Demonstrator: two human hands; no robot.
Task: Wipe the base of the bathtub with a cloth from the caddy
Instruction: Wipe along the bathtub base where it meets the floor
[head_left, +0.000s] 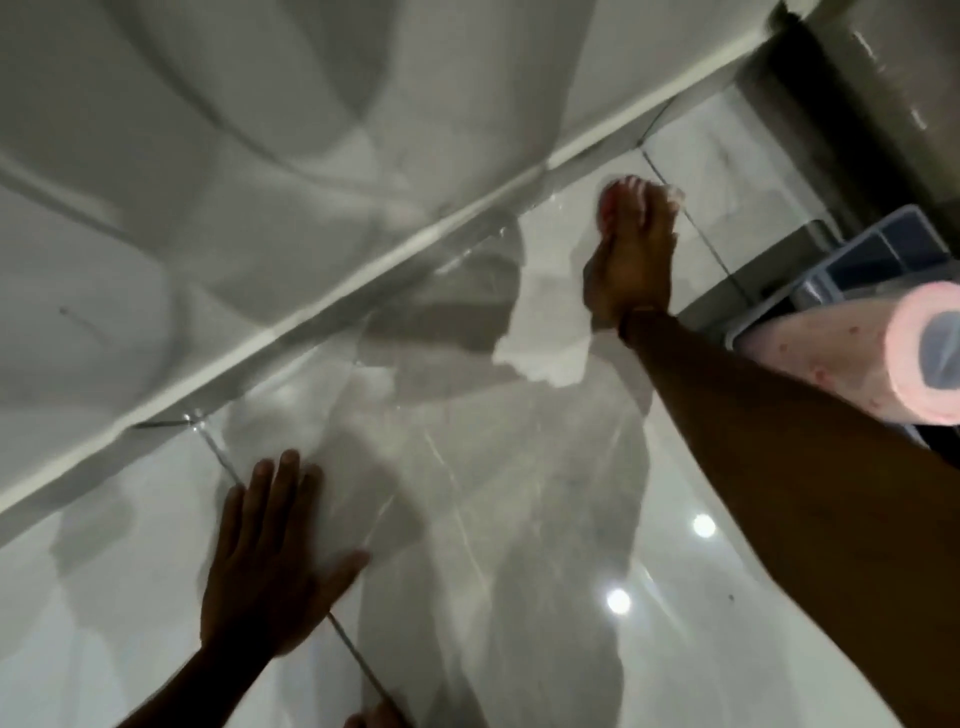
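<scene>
The white bathtub (218, 171) fills the upper left, its outer wall meeting the floor along a diagonal line. My left hand (265, 566) is at the lower left, flat with fingers spread over the glossy floor tile close to the tub's base, holding nothing. The grey-blue plastic caddy (878, 254) stands at the right edge, partly hidden by a pink speckled roll-shaped thing (852, 364). No cloth is visible. My right hand is out of view. A small patch of skin (371, 719) at the bottom edge cannot be identified.
My bare leg (810, 483) runs from the lower right to a foot (634, 249) in a pink sandal near the tub's wall. Glossy pale floor tiles (493, 519) reflect ceiling lights. A dark wall strip (831, 104) rises at the top right.
</scene>
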